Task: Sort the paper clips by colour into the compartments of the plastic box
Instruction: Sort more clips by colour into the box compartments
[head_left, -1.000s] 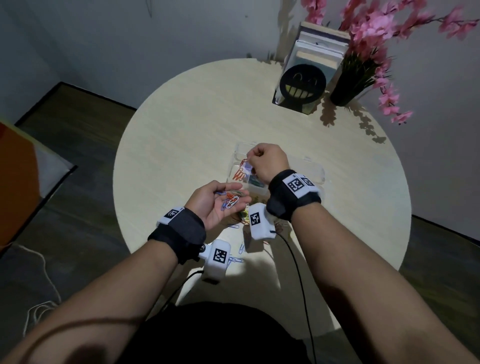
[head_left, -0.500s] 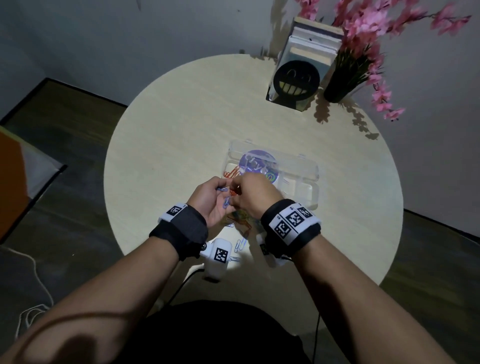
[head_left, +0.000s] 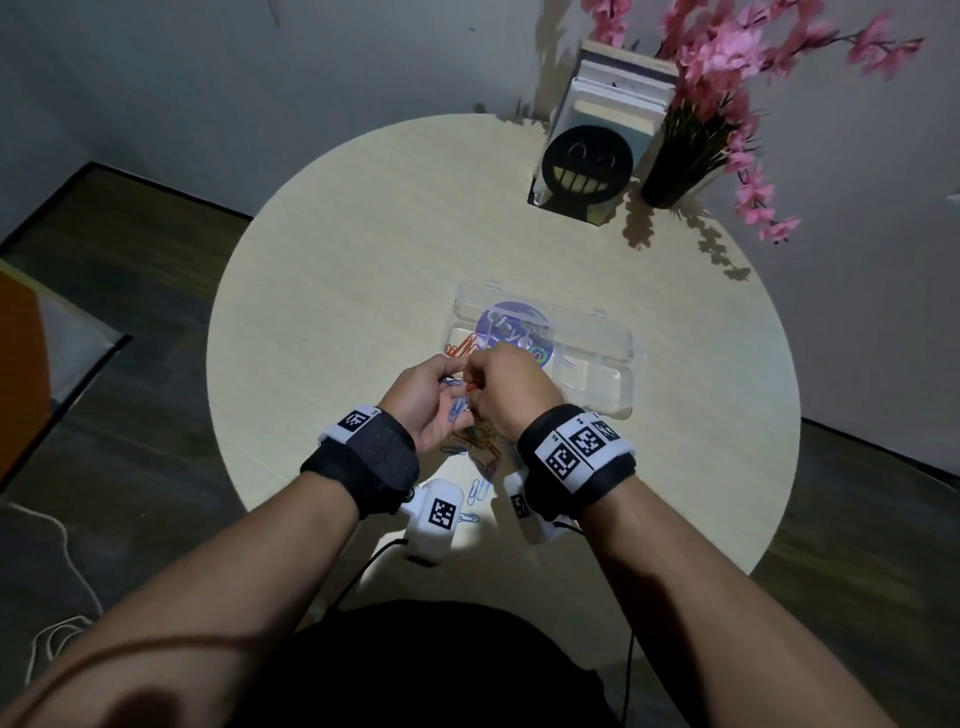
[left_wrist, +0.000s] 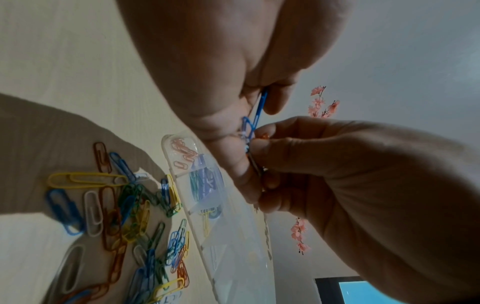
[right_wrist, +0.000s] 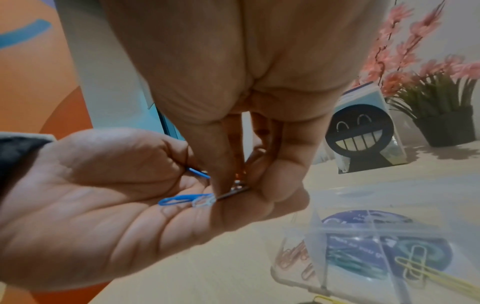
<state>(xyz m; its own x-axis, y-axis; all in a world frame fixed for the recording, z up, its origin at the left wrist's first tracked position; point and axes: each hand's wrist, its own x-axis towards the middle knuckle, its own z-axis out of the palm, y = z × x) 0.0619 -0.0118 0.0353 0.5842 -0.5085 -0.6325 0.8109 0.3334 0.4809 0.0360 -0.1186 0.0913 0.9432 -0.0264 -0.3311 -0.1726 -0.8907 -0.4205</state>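
Observation:
My left hand (head_left: 451, 375) is held palm up just short of the clear plastic box (head_left: 618, 345), cupping a few clips: a blue clip (right_wrist: 182, 200), a white clip (right_wrist: 203, 202) and an orange one. My right hand (head_left: 475, 387) reaches into that palm and pinches a clip there between thumb and fingertips (right_wrist: 223, 181). The box's left compartment holds orange clips (head_left: 460, 349); the compartments beside it hold green clips (left_wrist: 196, 183) and yellow clips (right_wrist: 415, 265). A mixed pile of loose clips (left_wrist: 124, 205) lies on the table under my hands.
A round pale table (head_left: 322, 291) carries everything. At its far right stand books behind a black smiley bookend (head_left: 587, 166) and a dark vase of pink flowers (head_left: 691, 156). A few blue clips (head_left: 478, 491) lie near the front edge.
My right hand has come back from the box's left compartment to my left palm and now pinches a clip there. The left hand has risen slightly toward the box.

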